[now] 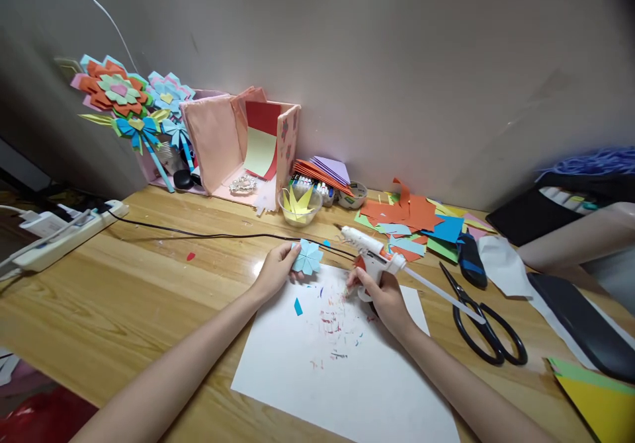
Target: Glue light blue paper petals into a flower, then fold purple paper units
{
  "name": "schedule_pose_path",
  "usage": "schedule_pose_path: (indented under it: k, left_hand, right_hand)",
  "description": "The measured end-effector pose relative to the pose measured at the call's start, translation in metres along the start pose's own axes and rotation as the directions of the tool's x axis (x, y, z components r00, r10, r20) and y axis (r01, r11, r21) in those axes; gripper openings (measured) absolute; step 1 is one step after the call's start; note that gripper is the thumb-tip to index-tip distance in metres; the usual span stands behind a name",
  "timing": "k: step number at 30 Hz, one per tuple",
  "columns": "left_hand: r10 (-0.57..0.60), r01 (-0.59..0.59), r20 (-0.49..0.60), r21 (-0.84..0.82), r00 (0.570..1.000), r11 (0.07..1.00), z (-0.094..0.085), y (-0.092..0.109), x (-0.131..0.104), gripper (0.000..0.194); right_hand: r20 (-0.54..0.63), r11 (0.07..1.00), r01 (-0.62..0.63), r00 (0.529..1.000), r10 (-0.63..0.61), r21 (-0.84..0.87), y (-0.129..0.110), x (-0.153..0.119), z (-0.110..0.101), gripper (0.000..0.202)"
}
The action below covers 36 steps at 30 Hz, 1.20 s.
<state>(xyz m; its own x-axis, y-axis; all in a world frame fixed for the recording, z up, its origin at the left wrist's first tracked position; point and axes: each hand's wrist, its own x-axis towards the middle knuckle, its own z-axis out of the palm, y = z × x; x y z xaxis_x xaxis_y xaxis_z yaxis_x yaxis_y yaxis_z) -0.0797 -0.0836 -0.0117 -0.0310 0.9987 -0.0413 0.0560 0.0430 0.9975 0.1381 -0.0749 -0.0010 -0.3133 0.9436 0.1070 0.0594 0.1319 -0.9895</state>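
Observation:
My left hand [278,271] pinches the left edge of a light blue folded paper flower [307,256] above the far edge of a white sheet [297,377]. Around the handle of a white hot glue gun [374,264] my right hand [384,294] is closed. The gun's nozzle points left and away from me, to the right of the flower and apart from it. A long glue stick [441,292] juts out of its back. Marker stains cover the middle of the sheet, and a small blue paper scrap [298,307] lies near its left side.
Black scissors [479,317] and a box cutter [471,260] lie at the right. Paper scraps [407,215], a clear bowl [299,206] and a pink box [213,142] line the wall. Paper flowers [119,92] stand behind a power strip [69,235]; a black cord [198,233] crosses the table.

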Motion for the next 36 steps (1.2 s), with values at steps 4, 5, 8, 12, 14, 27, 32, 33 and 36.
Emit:
schedule_pose_path:
  k: [4,5,8,12,14,27,32,33,36]
  left_hand:
    - [0.048,-0.076,0.124,0.233,0.991,0.969,0.007,0.006,-0.009,0.037]
    - [0.087,-0.127,0.133,0.331,0.987,0.935,0.007,0.008,-0.010,0.034]
    - [0.216,-0.231,0.101,0.618,0.971,0.751,0.008,0.016,-0.016,0.031]
    - [0.305,-0.242,0.068,0.778,0.950,0.579,0.006,0.023,-0.021,0.036]
    - [0.262,-0.250,0.116,0.786,0.958,0.565,0.006,0.024,-0.023,0.024]
    - [0.235,-0.184,0.092,0.893,0.968,0.410,0.019,0.020,-0.034,0.008]
    - [0.254,-0.189,0.072,0.860,0.965,0.474,0.017,0.024,-0.035,0.008]
    - [0.249,-0.183,0.060,0.843,0.967,0.506,0.016,0.025,-0.035,0.008]
    - [0.224,-0.147,0.016,0.799,0.975,0.583,0.015,0.029,-0.036,0.012]
  right_hand:
    - [-0.040,0.999,0.015,0.999,-0.013,0.040,0.000,0.004,-0.001,0.027]
    - [-0.046,0.999,0.018,0.999,-0.016,0.047,-0.001,0.004,-0.001,0.026]
    - [-0.062,0.999,0.022,0.998,-0.019,0.037,-0.002,0.005,-0.001,0.024]
    - [-0.050,1.000,0.026,0.998,-0.025,0.013,-0.004,0.003,-0.001,0.022]
    - [-0.050,1.000,0.029,0.998,-0.029,-0.012,-0.003,0.001,-0.001,0.022]
    - [0.055,0.954,-0.024,0.998,0.043,-0.300,-0.026,-0.005,-0.011,0.030]
    - [0.133,0.910,-0.084,0.980,0.149,-0.406,-0.040,-0.002,-0.017,0.032]
    - [0.150,0.905,-0.090,0.975,0.166,-0.416,-0.042,-0.002,-0.017,0.032]
    - [0.188,0.892,-0.128,0.955,0.229,-0.433,-0.044,-0.002,-0.016,0.031]
